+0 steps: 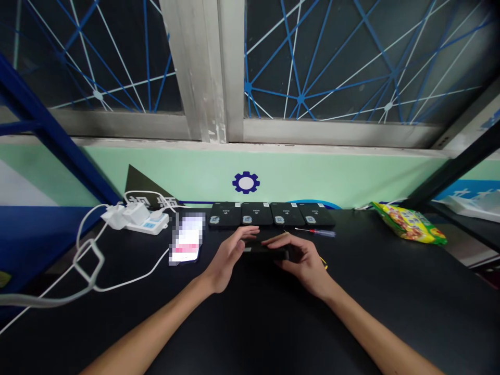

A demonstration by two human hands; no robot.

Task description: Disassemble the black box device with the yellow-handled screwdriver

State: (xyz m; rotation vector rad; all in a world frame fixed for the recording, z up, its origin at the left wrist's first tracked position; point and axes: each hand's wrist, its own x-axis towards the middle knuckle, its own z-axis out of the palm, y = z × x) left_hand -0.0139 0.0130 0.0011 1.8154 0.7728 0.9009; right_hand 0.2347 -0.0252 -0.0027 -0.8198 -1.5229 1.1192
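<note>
A flat black box (265,254) lies between my two hands above the dark table, its near edge toward me. My left hand (229,256) holds its left end, with the thumb at the near corner and the fingers stretched along the far side. On the right end, my right hand (302,259) has its fingers over the top and its thumb low at the near edge. Fingers hide part of the box. Behind stand several similar black boxes in a row, one of them a black box with a pale label (255,214).
A screwdriver (316,232) lies behind my right hand, and a small yellow item (324,262) shows partly beside it. Left are a lit phone (188,237), a white power strip (150,224) and loose white cables (128,284). A green-yellow snack bag (410,223) lies right.
</note>
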